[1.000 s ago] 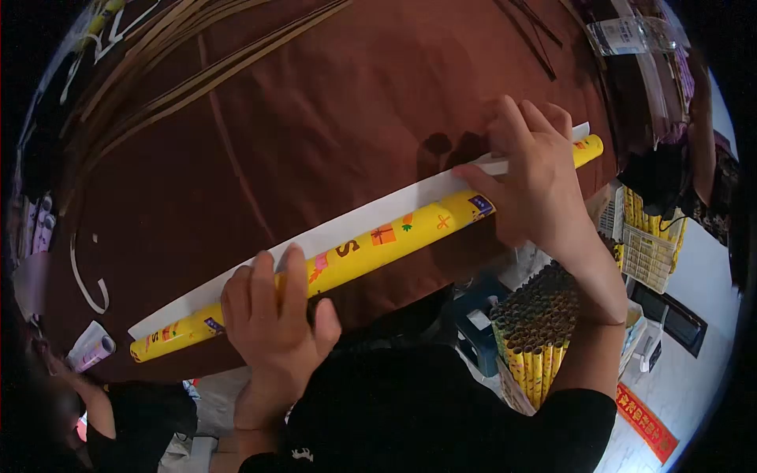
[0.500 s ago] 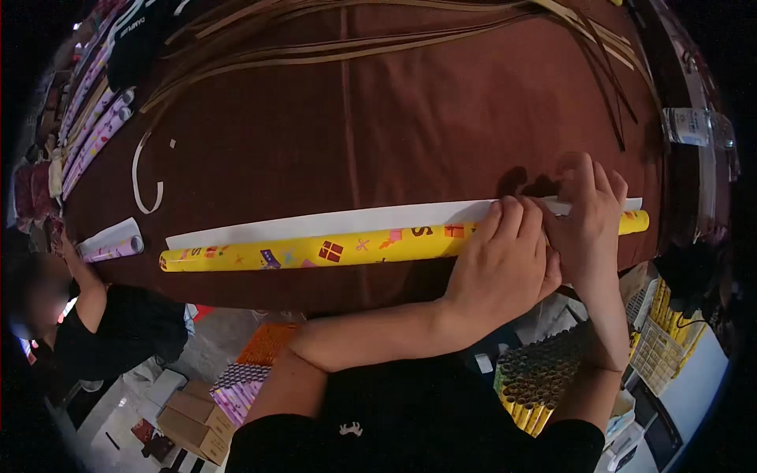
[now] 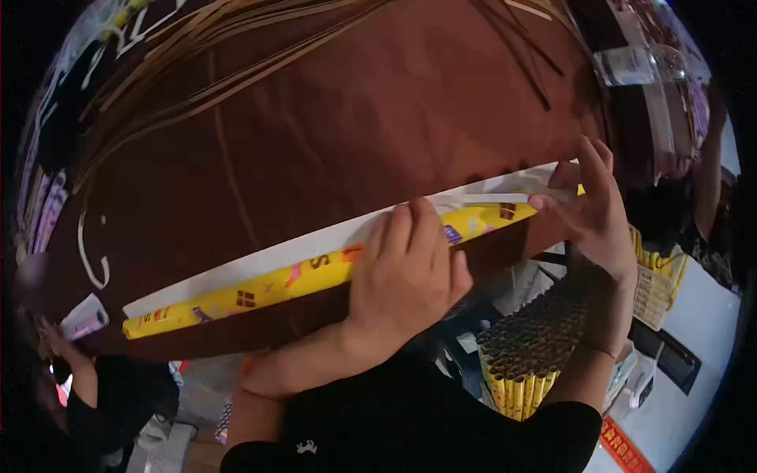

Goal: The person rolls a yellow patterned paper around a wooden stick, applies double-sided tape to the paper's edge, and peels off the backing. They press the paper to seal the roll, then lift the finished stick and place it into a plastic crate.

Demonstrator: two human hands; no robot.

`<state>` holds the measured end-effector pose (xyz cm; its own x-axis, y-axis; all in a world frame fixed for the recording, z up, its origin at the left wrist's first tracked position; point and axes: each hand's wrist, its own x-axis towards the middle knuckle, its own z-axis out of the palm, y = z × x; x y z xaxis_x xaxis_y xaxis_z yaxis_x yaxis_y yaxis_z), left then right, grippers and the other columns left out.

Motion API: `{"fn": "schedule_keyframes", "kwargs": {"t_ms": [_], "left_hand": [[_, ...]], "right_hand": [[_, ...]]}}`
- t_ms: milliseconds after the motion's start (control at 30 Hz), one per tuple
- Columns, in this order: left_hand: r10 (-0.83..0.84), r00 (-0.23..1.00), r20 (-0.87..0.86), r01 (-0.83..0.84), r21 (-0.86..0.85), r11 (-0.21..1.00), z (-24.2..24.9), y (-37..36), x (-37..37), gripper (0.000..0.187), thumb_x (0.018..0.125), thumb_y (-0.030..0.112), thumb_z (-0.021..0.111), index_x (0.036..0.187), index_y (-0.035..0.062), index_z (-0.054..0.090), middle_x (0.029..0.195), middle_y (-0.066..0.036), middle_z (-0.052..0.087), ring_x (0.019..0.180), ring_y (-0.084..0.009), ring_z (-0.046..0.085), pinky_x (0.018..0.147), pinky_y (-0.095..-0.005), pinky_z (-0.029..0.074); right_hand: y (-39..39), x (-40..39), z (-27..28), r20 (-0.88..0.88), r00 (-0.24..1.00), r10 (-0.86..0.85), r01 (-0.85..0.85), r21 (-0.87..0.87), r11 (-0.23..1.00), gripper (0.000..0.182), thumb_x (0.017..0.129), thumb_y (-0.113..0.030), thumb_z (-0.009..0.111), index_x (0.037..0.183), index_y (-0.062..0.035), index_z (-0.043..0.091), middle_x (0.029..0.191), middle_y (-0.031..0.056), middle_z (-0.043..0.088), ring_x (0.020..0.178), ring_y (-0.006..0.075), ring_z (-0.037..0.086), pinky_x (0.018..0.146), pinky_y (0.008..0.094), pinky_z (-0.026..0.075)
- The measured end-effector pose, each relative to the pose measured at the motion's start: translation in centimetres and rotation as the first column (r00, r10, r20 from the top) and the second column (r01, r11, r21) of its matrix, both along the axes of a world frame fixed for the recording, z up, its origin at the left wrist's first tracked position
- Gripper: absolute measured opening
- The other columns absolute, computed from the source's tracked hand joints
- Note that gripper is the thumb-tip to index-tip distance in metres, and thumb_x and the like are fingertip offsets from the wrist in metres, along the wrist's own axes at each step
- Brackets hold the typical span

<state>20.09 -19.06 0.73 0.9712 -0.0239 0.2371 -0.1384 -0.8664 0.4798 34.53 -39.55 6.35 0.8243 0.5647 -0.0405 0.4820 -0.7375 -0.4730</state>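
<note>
A yellow patterned paper roll lies slantwise on the brown tabletop, with a white paper edge running along its far side. My left hand is closed over the roll's middle, its fingers bent down onto the paper and its thumb to the right. Near the roll's right end, my right hand holds a thin white strip between thumb and fingers. That strip stretches left above the roll toward my left hand. The right fingertips are partly hidden.
Long brown strips cross the far side of the table. A plastic bottle is at the far right. Beside the lower left edge is a co-worker, near a small paper roll. Bundled yellow tubes stand below the table.
My left hand has moved left along the roll. My right hand has drawn away from it, and the white strip now shows between them. The view has turned and shifted right.
</note>
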Motion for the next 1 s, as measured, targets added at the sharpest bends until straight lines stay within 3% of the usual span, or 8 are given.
{"fn": "schedule_keyframes", "kwargs": {"t_ms": [100, 167, 233, 267, 333, 367, 500, 1000], "left_hand": [[-0.011, 1.0, -0.012, 0.011, 0.027, 1.0, 0.0, 0.0, 0.0, 0.045, 0.085, 0.024, 0.051, 0.109, -0.0133, 0.059, 0.114, -0.024, 0.055, 0.098, -0.0367, 0.054, 0.084, -0.0453, 0.047], [-0.019, 0.999, -0.044, 0.021, 0.055, 0.998, 0.2, 0.0, 0.0, 0.047, 0.087, 0.024, 0.048, 0.113, -0.0139, 0.058, 0.115, -0.025, 0.055, 0.099, -0.0372, 0.054, 0.086, -0.046, 0.046], [-0.028, 0.998, -0.052, 0.031, 0.058, 0.998, 0.2, 0.0, 0.0, 0.047, 0.088, 0.024, 0.047, 0.114, -0.014, 0.057, 0.115, -0.025, 0.054, 0.099, -0.0372, 0.053, 0.087, -0.0463, 0.045], [-0.029, 0.998, -0.059, 0.033, 0.065, 0.997, 0.2, -0.1, 0.0, 0.047, 0.088, 0.023, 0.047, 0.115, -0.0141, 0.056, 0.115, -0.025, 0.054, 0.1, -0.0372, 0.053, 0.088, -0.0465, 0.045], [-0.047, 0.994, -0.095, 0.054, 0.067, 0.996, 0.4, -0.1, 0.1, 0.046, 0.089, 0.022, 0.045, 0.115, -0.014, 0.055, 0.115, -0.025, 0.053, 0.102, -0.0376, 0.051, 0.089, -0.0471, 0.044], [-0.035, 0.996, -0.077, 0.042, 0.097, 0.994, 0.3, 0.0, 0.2, 0.046, 0.088, 0.024, 0.045, 0.111, -0.0134, 0.058, 0.113, -0.024, 0.055, 0.099, -0.036, 0.054, 0.087, -0.0455, 0.046], [-0.027, 0.997, -0.076, 0.037, 0.134, 0.99, 0.3, -0.1, 0.3, 0.047, 0.088, 0.026, 0.043, 0.109, -0.0131, 0.06, 0.112, -0.023, 0.057, 0.096, -0.0346, 0.055, 0.086, -0.0447, 0.048], [-0.001, 0.99, -0.142, 0.021, 0.141, 0.99, 0.1, -0.2, 0.1, 0.05, 0.084, 0.025, 0.045, 0.114, -0.0132, 0.057, 0.114, -0.023, 0.056, 0.097, -0.0358, 0.054, 0.085, -0.0466, 0.045]], "right_hand": [[-2.2, 1.3, 0.0, -0.303, 0.933, -0.194, 0.267, 0.223, 0.938, 0.086, 0.073, -0.02, 0.084, 0.141, 0.0026, 0.037, 0.124, 0.0212, 0.045, 0.123, 0.031, 0.046, 0.093, 0.0384, 0.047], [-3.1, 2.5, -0.3, -0.282, 0.929, -0.238, 0.289, 0.155, 0.945, 0.086, 0.073, -0.021, 0.084, 0.14, 0.0034, 0.036, 0.113, 0.0175, 0.055, 0.117, 0.0278, 0.049, 0.098, 0.0404, 0.042], [-3.2, 3.1, -1.5, 0.002, 0.995, -0.1, 0.1, -0.051, 0.994, 0.082, 0.074, -0.024, 0.083, 0.138, 0.003, 0.04, 0.093, 0.0099, 0.061, 0.103, 0.0239, 0.055, 0.104, 0.0423, 0.032], [-3.3, 3.2, -2.7, 0.082, 0.994, -0.074, 0.068, 0.071, 0.995, 0.072, 0.073, -0.027, 0.083, 0.129, -0.0009, 0.047, 0.076, 0.0036, 0.059, 0.089, 0.0216, 0.056, 0.105, 0.0422, 0.025], [-2.3, 3.0, -2.5, 0.045, 0.996, -0.079, 0.08, -0.039, 0.996, 0.067, 0.073, -0.011, 0.083, 0.127, 0.0011, 0.047, 0.108, 0.0073, 0.054, 0.097, 0.0171, 0.053, 0.089, 0.0305, 0.047], [-1.5, 3.2, -1.4, 0.087, 0.996, -0.021, 0.038, -0.191, 0.981, 0.052, 0.072, -0.013, 0.081, 0.113, -0.0019, 0.051, 0.09, 0.0052, 0.059, 0.091, 0.0198, 0.053, 0.096, 0.0348, 0.038], [-1.2, 3.2, -1.6, 0.249, 0.966, 0.067, -0.027, -0.161, 0.987, 0.04, 0.068, -0.017, 0.081, 0.091, -0.0049, 0.051, 0.078, 0.0053, 0.056, 0.083, 0.0234, 0.052, 0.095, 0.0364, 0.034], [0.0, 3.1, -2.1, 0.334, 0.936, 0.113, -0.042, -0.214, 0.976, 0.045, 0.063, -0.019, 0.082, 0.093, -0.0071, 0.051, 0.078, 0.0041, 0.058, 0.078, 0.025, 0.059, 0.086, 0.0373, 0.037]]}}
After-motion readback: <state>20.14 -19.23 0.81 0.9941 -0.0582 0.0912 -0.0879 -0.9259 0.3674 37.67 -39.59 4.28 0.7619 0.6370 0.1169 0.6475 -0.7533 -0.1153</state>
